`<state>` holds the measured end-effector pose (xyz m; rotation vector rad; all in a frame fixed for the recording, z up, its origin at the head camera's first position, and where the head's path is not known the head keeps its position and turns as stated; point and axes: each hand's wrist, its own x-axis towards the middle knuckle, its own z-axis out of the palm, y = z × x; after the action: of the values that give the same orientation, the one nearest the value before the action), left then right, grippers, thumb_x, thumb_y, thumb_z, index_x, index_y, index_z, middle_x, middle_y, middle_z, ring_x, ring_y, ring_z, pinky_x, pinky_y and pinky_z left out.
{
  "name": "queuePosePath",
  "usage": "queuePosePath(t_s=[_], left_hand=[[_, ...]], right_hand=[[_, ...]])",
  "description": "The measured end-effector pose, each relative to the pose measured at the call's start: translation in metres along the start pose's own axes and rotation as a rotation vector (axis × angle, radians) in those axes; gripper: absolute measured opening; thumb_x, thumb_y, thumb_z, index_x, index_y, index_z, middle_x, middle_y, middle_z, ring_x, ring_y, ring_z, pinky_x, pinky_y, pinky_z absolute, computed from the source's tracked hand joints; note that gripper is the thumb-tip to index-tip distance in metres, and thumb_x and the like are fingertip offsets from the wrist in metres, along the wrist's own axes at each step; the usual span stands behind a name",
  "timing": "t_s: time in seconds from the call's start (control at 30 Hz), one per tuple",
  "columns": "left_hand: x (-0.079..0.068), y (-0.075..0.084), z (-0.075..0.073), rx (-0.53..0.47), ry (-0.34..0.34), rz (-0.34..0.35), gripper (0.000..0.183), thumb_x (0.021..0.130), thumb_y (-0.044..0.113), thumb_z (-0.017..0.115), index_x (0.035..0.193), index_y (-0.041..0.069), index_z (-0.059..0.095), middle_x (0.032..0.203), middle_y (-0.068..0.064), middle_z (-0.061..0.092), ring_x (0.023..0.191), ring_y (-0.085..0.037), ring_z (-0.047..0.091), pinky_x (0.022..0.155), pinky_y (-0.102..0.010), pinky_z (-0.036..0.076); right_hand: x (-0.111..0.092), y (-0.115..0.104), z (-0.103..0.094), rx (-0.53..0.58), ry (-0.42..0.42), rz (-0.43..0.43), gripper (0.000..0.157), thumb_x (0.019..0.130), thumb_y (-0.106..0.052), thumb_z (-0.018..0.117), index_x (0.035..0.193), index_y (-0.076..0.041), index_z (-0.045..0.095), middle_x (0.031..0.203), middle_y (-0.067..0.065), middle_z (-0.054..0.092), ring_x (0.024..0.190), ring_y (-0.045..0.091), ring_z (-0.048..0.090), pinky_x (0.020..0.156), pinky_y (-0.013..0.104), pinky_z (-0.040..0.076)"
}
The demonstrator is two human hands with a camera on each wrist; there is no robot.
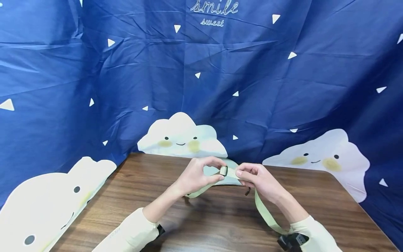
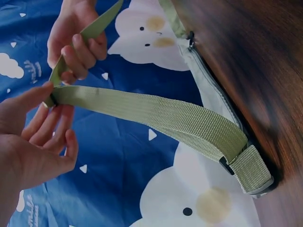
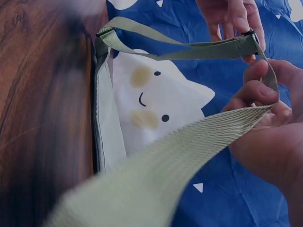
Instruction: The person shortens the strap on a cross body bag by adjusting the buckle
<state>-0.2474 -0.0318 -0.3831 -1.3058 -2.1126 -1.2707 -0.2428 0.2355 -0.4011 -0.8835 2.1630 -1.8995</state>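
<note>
A light green webbing strap (image 1: 264, 214) is stretched between my two hands, above a pale zippered bag (image 1: 232, 163) on the table. My left hand (image 1: 195, 176) pinches a dark strap slider (image 1: 224, 170) between thumb and fingertips. Just to its right, my right hand (image 1: 259, 178) grips the webbing with curled fingers, and the strap's length hangs below it toward the right wrist. In the left wrist view, the looped strap (image 2: 142, 111) runs from the slider down to a dark buckle (image 2: 226, 165) at the bag's end. Part of the bag is hidden behind my hands.
The brown wooden table (image 1: 201, 224) extends around the bag. Behind it hangs a blue cloth (image 1: 189, 70) with white triangles and smiling clouds, reaching down to the table's back edge. A black wrist device (image 1: 292, 241) sits at the right sleeve.
</note>
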Motion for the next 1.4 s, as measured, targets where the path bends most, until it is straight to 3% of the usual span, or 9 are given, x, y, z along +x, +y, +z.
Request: queuePosePath(t_s=[0.23, 0.37, 0.53, 0.83, 1.17, 1.4], left_hand=[[0.002, 0.002, -0.002, -0.009, -0.042, -0.041, 0.035, 0.084, 0.013, 0.084, 0.117, 0.011, 0.072, 0.101, 0.006, 0.072, 0.097, -0.01, 0.067, 0.09, -0.031, 0.051], [0.003, 0.001, -0.003, 0.005, -0.05, -0.013, 0.034, 0.084, 0.014, 0.085, 0.116, 0.011, 0.072, 0.103, 0.006, 0.072, 0.098, -0.006, 0.064, 0.091, -0.032, 0.051], [0.005, 0.001, -0.006, 0.029, -0.029, 0.031, 0.032, 0.085, 0.016, 0.084, 0.114, 0.01, 0.073, 0.102, 0.007, 0.072, 0.098, -0.007, 0.065, 0.09, -0.035, 0.052], [0.005, 0.001, -0.014, 0.036, -0.004, -0.02, 0.032, 0.085, 0.019, 0.084, 0.115, 0.013, 0.074, 0.103, 0.011, 0.071, 0.1, -0.005, 0.064, 0.09, -0.031, 0.051], [0.006, 0.001, -0.009, 0.024, -0.045, 0.023, 0.029, 0.086, 0.02, 0.084, 0.112, 0.014, 0.073, 0.101, 0.014, 0.068, 0.097, -0.002, 0.062, 0.089, -0.026, 0.05], [0.007, 0.002, -0.015, 0.023, 0.006, 0.039, 0.03, 0.086, 0.017, 0.084, 0.113, 0.013, 0.073, 0.103, 0.012, 0.069, 0.098, -0.004, 0.063, 0.089, -0.028, 0.051]], right_hand=[[0.003, 0.0, 0.011, 0.038, 0.031, -0.013, 0.018, 0.101, -0.01, 0.063, 0.103, 0.007, 0.064, 0.072, -0.001, 0.053, 0.058, 0.011, 0.038, 0.053, 0.028, 0.032], [0.007, -0.003, 0.018, 0.062, 0.044, 0.004, 0.019, 0.1, -0.011, 0.065, 0.103, 0.008, 0.065, 0.077, 0.001, 0.059, 0.064, 0.01, 0.048, 0.056, 0.021, 0.037], [0.008, -0.005, 0.016, 0.101, 0.037, 0.018, 0.024, 0.101, -0.011, 0.064, 0.104, 0.013, 0.062, 0.081, 0.003, 0.06, 0.076, 0.013, 0.056, 0.064, 0.021, 0.045], [0.004, -0.005, 0.002, 0.098, 0.003, 0.025, 0.014, 0.1, -0.007, 0.062, 0.105, 0.007, 0.065, 0.083, 0.004, 0.06, 0.075, 0.013, 0.054, 0.068, 0.025, 0.046], [0.009, -0.004, 0.018, 0.067, 0.03, 0.003, 0.024, 0.099, -0.01, 0.065, 0.105, 0.013, 0.061, 0.08, 0.004, 0.059, 0.074, 0.015, 0.054, 0.066, 0.026, 0.046], [0.006, -0.002, 0.009, 0.142, 0.008, 0.034, 0.017, 0.1, -0.01, 0.064, 0.104, 0.006, 0.065, 0.082, 0.006, 0.058, 0.073, 0.015, 0.054, 0.064, 0.025, 0.046]])
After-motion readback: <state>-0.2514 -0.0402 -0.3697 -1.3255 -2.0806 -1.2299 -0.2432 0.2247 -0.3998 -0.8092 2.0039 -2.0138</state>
